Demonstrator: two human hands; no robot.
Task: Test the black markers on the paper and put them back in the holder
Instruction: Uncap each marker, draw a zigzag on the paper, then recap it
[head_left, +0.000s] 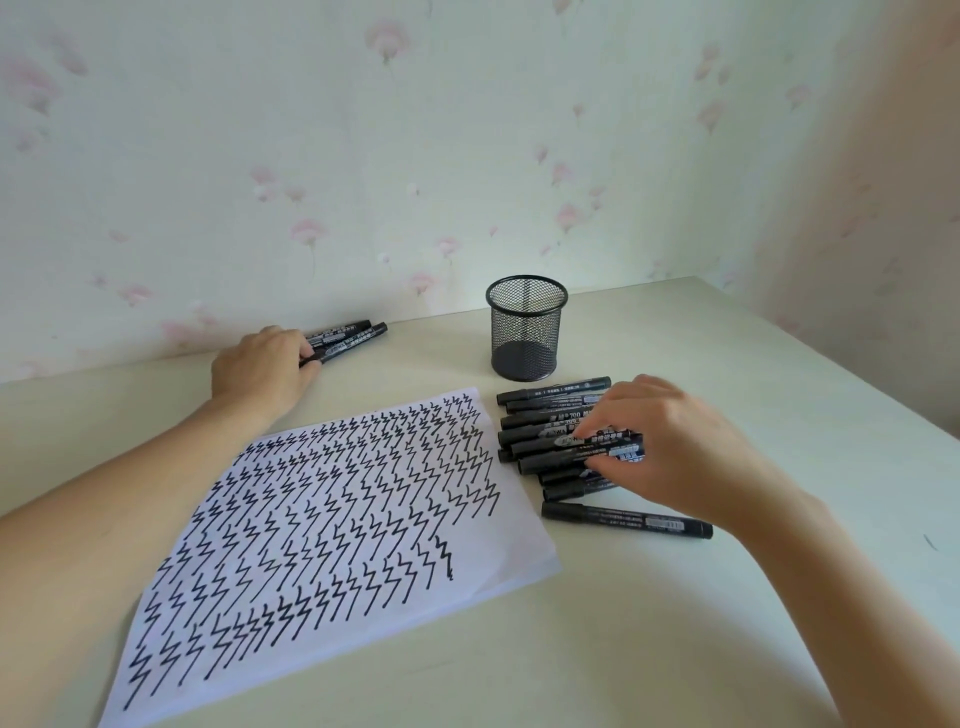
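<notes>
- The marker pile (556, 441) is gripped by the right hand (670, 447), fingers (602, 415) curled round several barrels.
- Two markers (348, 338) are pinched by the left hand (265, 364).
- Barrels should be kept parallel before transfer to the empty holder (525, 327) beyond the fingers.

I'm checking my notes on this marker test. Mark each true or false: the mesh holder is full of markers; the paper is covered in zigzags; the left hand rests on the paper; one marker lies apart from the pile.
1. The mesh holder is full of markers: false, it is empty.
2. The paper is covered in zigzags: true.
3. The left hand rests on the paper: false, it grips markers by the wall.
4. One marker lies apart from the pile under the right hand: true.
</notes>
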